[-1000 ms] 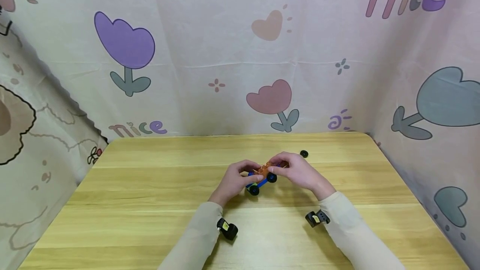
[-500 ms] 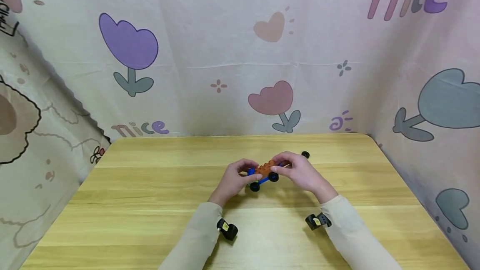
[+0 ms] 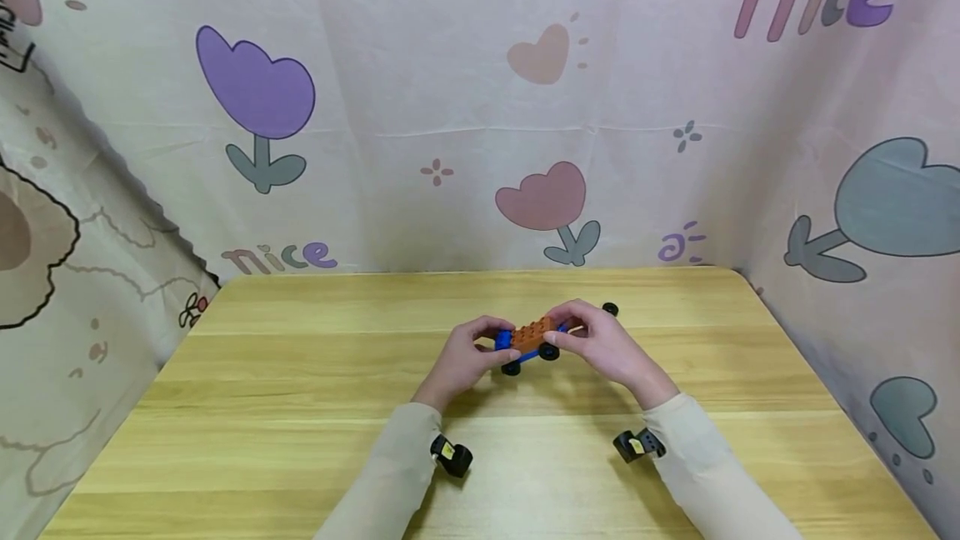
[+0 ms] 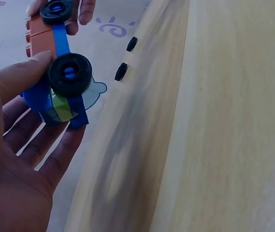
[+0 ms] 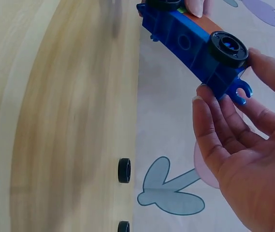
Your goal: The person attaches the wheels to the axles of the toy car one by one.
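Note:
A toy block car [image 3: 531,335] with a blue base, an orange studded block and black wheels is held above the table between both hands. My left hand [image 3: 461,361] grips its blue front end, thumb on the near side. My right hand [image 3: 611,348] pinches the other end, where a blue hook [image 5: 241,92] sticks out in the right wrist view. Two wheels show on the near side, one black wheel [image 4: 70,73] close to the left thumb in the left wrist view. A yellow-green patch [image 4: 61,106] marks the front. The far side is mostly hidden.
Two loose black wheels, a nearer wheel [image 5: 124,170] and a second wheel [image 5: 123,226], stand on the wooden table [image 3: 300,390]. In the head view one loose wheel [image 3: 611,308] shows beyond the right hand. Patterned cloth [image 3: 420,90] hangs behind the table.
The car has turned and levelled in the hands; its left end has risen, and more of the orange studded top shows. Both hands keep their hold and have moved only slightly.

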Demonstrator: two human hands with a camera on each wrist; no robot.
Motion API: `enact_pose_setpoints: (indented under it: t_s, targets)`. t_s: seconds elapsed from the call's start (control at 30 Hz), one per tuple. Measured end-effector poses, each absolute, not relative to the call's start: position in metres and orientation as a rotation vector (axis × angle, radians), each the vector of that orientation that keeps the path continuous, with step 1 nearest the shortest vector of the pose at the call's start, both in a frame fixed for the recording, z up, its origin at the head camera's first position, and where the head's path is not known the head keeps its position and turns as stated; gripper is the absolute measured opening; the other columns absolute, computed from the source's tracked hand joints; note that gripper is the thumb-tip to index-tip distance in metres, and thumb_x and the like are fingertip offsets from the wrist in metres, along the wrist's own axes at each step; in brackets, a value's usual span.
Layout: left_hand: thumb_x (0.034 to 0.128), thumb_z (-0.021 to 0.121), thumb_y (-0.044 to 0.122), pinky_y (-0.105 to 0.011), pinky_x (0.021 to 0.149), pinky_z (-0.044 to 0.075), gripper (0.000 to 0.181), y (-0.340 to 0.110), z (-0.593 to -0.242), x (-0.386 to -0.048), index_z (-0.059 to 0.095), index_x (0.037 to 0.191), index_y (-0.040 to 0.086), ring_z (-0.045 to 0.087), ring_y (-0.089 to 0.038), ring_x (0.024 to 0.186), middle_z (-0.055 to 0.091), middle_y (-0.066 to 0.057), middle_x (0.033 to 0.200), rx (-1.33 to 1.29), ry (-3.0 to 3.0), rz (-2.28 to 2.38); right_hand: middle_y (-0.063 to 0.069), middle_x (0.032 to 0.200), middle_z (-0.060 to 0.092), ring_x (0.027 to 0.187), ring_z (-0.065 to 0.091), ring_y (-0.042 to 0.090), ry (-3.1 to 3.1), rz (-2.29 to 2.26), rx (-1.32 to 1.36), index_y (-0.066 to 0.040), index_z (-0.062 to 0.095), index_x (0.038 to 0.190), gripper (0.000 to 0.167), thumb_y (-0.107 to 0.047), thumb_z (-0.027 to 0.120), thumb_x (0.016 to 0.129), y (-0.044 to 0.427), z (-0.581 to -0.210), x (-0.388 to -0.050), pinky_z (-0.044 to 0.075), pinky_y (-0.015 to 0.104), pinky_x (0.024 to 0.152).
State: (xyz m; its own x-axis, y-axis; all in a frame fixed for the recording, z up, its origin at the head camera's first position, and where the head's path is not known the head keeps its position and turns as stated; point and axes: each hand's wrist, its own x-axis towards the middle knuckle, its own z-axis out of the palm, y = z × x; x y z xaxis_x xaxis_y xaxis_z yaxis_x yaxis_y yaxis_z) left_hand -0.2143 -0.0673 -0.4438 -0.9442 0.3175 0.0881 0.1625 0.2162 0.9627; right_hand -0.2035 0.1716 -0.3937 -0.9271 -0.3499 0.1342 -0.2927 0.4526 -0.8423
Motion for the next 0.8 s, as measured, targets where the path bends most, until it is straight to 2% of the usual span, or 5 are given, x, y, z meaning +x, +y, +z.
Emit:
enact_pose_setpoints:
  t_s: [0.2,0.37,0.47,0.63,0.8]
  targets:
    - [0.0833,0.080,0.015,-0.035,0.079,0.055,0.033,-0.0674,-0.4411,-0.2123,0.068,0.114,0.016,0.064,-0.025,0.094,0.061,-0.006,0.115,0.429,2.360,1.830,0.008,0.100,0.063,0.091,0.061,0.023,2.624,-1.515,-0.509,0.000,0.061,0.116,0.035,-0.028,0.067,0.095,0.1725,-0.3975,-0.2028,0.051,0.038,0.080]
    - [0.0828,0.080,0.011,-0.036,0.079,0.055,0.033,-0.0669,-0.4399,-0.2130,0.068,0.113,0.016,0.066,-0.026,0.090,0.059,-0.008,0.115,0.419,2.339,1.869,0.007,0.089,0.065,0.084,0.063,0.028,2.584,-1.496,-0.465,0.002,0.061,0.110,0.036,-0.033,0.060,0.099,0.1728,-0.4006,-0.2021,0.051,0.046,0.079]
    - [0.0833,0.080,0.010,-0.037,0.081,0.055,0.033,-0.0660,-0.4400,-0.2136,0.067,0.113,0.016,0.065,-0.028,0.093,0.059,-0.008,0.117,0.427,2.329,1.888,0.006,0.084,0.066,0.082,0.065,0.027,2.561,-1.495,-0.466,0.001,0.063,0.107,0.038,-0.035,0.057,0.100,0.1724,-0.4011,-0.2020,0.051,0.048,0.079]
    - [0.0838,0.078,0.006,-0.039,0.085,0.054,0.038,-0.0652,-0.4415,-0.2136,0.066,0.119,0.012,0.061,-0.033,0.103,0.057,-0.008,0.121,0.440,2.336,1.919,0.006,0.080,0.067,0.080,0.065,0.026,2.547,-1.474,-0.500,0.001,0.067,0.103,0.036,-0.034,0.057,0.100,0.1720,-0.4001,-0.2025,0.047,0.040,0.073]
    - [0.0840,0.074,-0.004,-0.047,0.097,0.046,0.046,-0.0624,-0.4351,-0.2087,0.061,0.128,0.003,0.053,-0.036,0.116,0.056,-0.013,0.128,0.499,2.380,1.964,0.008,0.081,0.068,0.083,0.064,0.033,2.498,-1.530,-0.455,0.002,0.064,0.101,0.033,-0.031,0.060,0.099,0.1697,-0.4005,-0.2037,0.050,0.048,0.076]
